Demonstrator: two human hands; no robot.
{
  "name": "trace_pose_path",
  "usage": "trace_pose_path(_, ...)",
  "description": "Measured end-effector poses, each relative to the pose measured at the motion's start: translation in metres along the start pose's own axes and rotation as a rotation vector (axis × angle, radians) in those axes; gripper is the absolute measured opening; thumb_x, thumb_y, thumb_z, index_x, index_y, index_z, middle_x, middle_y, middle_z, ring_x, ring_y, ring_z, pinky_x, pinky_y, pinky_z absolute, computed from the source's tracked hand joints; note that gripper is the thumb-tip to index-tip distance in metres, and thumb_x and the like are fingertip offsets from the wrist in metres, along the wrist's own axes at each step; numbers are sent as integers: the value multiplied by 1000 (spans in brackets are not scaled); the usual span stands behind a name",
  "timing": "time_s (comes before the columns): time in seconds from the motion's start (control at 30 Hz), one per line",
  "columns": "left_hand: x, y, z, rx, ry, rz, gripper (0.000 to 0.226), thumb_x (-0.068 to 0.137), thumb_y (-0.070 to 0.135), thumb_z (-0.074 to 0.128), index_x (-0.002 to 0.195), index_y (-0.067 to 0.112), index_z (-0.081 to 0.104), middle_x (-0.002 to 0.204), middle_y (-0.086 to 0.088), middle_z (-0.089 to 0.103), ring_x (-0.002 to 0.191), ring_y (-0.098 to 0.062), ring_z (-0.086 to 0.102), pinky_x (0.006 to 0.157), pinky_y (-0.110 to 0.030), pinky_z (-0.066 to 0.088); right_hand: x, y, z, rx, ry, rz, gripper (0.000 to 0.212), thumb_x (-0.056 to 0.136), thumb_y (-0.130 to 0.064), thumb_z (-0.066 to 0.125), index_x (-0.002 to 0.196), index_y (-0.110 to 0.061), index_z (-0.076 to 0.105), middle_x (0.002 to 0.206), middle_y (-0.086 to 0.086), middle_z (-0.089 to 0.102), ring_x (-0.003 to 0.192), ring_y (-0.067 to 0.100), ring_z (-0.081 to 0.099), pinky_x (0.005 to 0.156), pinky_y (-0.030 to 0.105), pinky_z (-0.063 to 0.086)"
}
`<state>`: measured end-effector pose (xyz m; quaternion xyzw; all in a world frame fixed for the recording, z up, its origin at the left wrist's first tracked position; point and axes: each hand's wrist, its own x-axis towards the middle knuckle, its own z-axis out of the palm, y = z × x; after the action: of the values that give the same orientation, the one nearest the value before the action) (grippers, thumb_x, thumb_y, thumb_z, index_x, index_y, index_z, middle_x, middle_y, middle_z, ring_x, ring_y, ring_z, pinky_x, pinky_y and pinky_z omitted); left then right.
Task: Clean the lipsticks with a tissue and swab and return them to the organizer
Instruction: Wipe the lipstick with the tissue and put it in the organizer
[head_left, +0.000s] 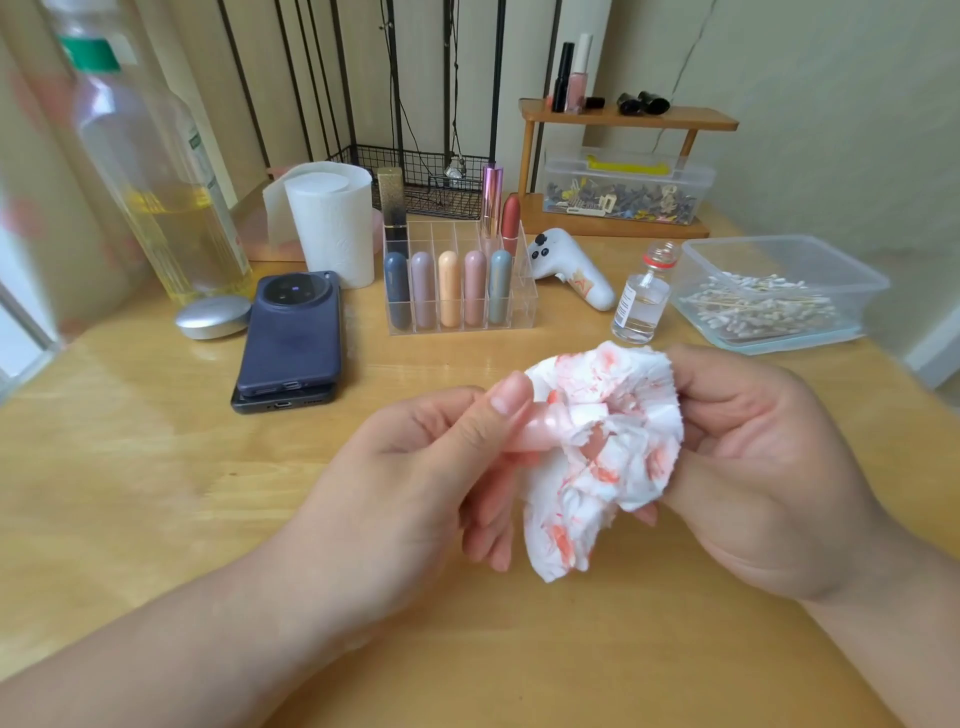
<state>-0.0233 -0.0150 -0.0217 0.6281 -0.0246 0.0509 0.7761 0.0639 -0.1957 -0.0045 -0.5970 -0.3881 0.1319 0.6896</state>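
Observation:
My left hand (415, 467) grips a pale pink lipstick (540, 431) above the wooden table. A crumpled white tissue (602, 457) stained red-orange wraps the lipstick's right end, so that end is hidden. My right hand (753, 467) holds this tissue, fingers curled round it. Behind, the clear acrylic organizer (524, 306) holds several capsule-shaped lipsticks (449, 291) in its front row, and a gold-black tube (390, 208), a pink metallic tube (491, 202) and a red lipstick (510, 218) stand at its back. A clear box of cotton swabs (769, 306) sits at the right.
Two stacked phones (291, 338) and a silver round case (213, 317) lie left of the organizer. A tissue roll (332, 223), a tall bottle (156, 171), a small glass bottle (639, 306), a white device (571, 270) and a wooden shelf (628, 119) stand around.

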Motion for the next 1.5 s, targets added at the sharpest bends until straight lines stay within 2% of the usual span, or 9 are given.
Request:
trace_pose_path(0.13,-1,0,-2,94,-14,-28,61,85,59,57,75,0,65,50,-13,48,44,-27,48,55,-34,41,-2,1,-1,-54,9,-12,24,76,-11,72,94,4,66,59,33,53,45,24,46,45,26,40)
trace_pose_path(0.33,-2,0,1,-94,-90,70,25,89,27,64,91,2,63,63,-14,58,50,-22,51,55,-32,47,-2,1,0,-15,-20,-5,26,77,-16,79,91,2,67,60,22,61,44,20,48,43,26,40)
trace_pose_path(0.67,-3,5,4,96,7,-64,63,92,60,50,50,13,58,37,-11,39,32,-26,38,49,-32,41,-6,2,1,-102,-14,-51,28,77,-34,83,91,-11,74,60,25,60,43,25,49,39,34,37)
trace_pose_path(0.8,-2,7,5,53,122,-12,66,90,63,54,71,0,63,40,-10,39,34,-25,37,46,-31,37,2,3,0,25,-11,17,22,68,-13,82,89,-10,76,63,16,66,45,22,50,43,23,41)
trace_pose_path(0.9,1,11,2,-82,237,61,62,97,51,52,87,-9,62,49,-9,37,39,-23,32,43,-31,29,8,3,-6,175,-87,120,27,69,-25,87,91,-14,76,67,6,67,50,15,55,42,20,42)
trace_pose_path(1.07,4,15,-7,-229,303,159,39,96,36,54,112,5,72,63,-4,47,49,-18,38,42,-28,34,6,4,-17,315,-232,416,9,78,4,68,80,-4,64,70,14,68,52,20,64,42,23,50)
trace_pose_path(1.2,7,13,-21,-250,328,201,28,89,25,56,104,2,64,71,-6,54,54,-19,43,46,-29,38,5,2,-23,-170,-415,532,20,83,3,71,78,-13,60,74,12,69,51,18,59,46,25,46)
trace_pose_path(1.33,13,17,-30,-228,384,245,6,86,16,53,85,12,56,75,-9,55,57,-20,44,48,-29,39,2,0,-21,-562,-436,493,13,81,-16,75,84,-20,63,82,19,64,68,26,56,70,53,50)
trace_pose_path(1.5,21,9,-34,-128,431,256,12,84,12,62,92,9,54,82,-11,67,63,-20,57,54,-26,44,6,-14,-27,-1079,-287,271,41,72,3,48,86,-34,56,78,-25,51,70,7,50,58,26,36)
